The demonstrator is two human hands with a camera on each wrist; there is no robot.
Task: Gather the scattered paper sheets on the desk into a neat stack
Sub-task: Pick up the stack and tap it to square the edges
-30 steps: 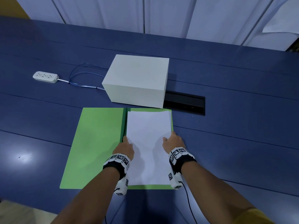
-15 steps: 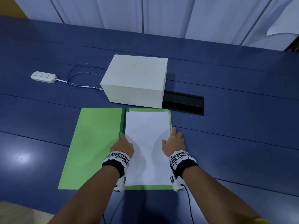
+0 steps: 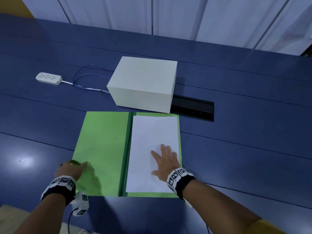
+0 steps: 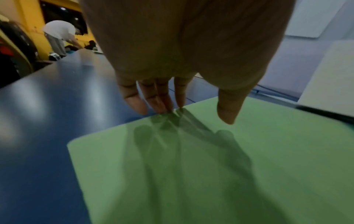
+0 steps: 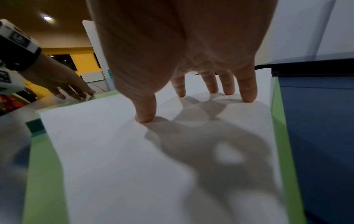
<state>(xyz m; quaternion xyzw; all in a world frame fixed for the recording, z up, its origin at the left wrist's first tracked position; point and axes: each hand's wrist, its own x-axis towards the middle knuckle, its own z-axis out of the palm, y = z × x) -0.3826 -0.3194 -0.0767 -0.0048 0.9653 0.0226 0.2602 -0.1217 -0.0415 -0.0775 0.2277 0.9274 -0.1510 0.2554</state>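
Desk: dark blue desk (image 3: 244, 149) under my arms, with pale wall panels behind it.
Folder: green folder (image 3: 103, 149) lies open and flat, its spine running away from me; the right leaf is mostly hidden by paper.
Paper stack: white paper stack (image 3: 152, 146) sits squared on the folder's right leaf, long axis pointing away from me toward the white box (image 3: 143, 81); thin green margins show along its far, right and near edges.
Right hand: my right hand (image 3: 166, 163) lies flat on the near part of the stack, fingers (image 5: 247, 89) spread and straight, tips and thumb pressing the top sheet.
Left hand: my left hand (image 3: 70, 169) is at the folder's left edge, fingers (image 4: 134, 100) loosely extended with tips at that edge; whether they are under it I cannot tell, as it is blurred.
Other: power strip (image 3: 49, 78) with a looped blue cable lies far left; a black cable slot (image 3: 192, 108) is partly hidden behind the box.
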